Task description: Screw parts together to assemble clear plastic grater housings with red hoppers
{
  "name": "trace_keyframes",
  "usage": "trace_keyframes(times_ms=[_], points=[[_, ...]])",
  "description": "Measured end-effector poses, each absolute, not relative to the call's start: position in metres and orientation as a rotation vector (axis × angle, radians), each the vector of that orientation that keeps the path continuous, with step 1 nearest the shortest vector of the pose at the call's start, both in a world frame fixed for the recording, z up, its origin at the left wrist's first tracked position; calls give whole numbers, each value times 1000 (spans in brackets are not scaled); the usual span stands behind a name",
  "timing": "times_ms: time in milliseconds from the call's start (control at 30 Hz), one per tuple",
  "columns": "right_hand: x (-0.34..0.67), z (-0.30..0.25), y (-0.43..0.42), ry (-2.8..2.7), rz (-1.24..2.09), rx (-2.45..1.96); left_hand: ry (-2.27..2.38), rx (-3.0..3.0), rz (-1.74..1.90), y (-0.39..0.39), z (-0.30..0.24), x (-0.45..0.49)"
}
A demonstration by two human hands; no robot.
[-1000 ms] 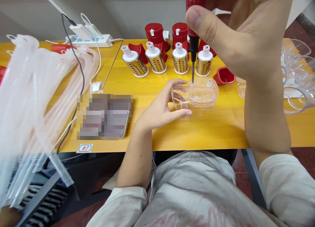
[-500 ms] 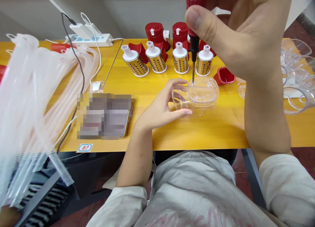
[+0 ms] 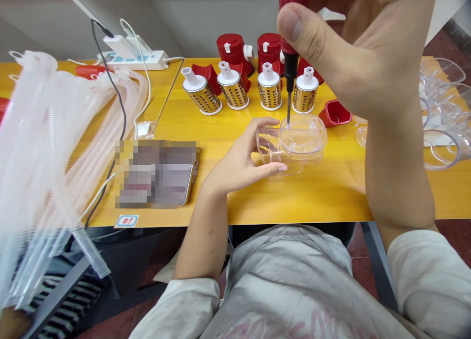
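Note:
On the table in front of me lies a clear plastic housing with a round-cornered flat top and a tube-like opening on its left. My left hand grips that opening, thumb in front and fingers behind. High at the upper right, my right hand is closed round the red handle of a screwdriver. The screwdriver stands almost upright, its tip at the top left of the housing. Whether a screw sits under the tip is too small to tell.
Behind the housing stand several grater drums with white hubs, and red grater bodies. A small red hopper lies right of them. More clear housings are at the right. Long translucent plastic tubing, cables and a power strip fill the left.
Almost nothing differs. The right thumb has shifted slightly upward on the screwdriver handle; the housing and my left hand stay in place.

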State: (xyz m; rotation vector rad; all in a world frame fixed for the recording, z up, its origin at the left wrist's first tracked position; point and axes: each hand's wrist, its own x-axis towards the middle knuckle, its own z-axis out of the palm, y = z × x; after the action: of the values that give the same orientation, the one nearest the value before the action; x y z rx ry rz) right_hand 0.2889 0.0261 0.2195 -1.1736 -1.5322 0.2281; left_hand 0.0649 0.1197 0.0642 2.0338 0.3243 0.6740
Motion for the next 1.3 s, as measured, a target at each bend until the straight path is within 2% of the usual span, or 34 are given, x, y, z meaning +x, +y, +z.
trace_keyframes(times_ms=[600, 833, 1033, 1300], points=[[284, 221, 24, -1500, 282, -1171, 333, 2026, 663, 119, 65, 65], [290, 221, 27, -1505, 193, -1257, 308, 2026, 662, 120, 64, 65], [283, 218, 25, -1482, 297, -1106, 325, 2014, 654, 119, 64, 65], [289, 216, 31, -1507, 230, -1133, 327, 2023, 658, 119, 66, 66]])
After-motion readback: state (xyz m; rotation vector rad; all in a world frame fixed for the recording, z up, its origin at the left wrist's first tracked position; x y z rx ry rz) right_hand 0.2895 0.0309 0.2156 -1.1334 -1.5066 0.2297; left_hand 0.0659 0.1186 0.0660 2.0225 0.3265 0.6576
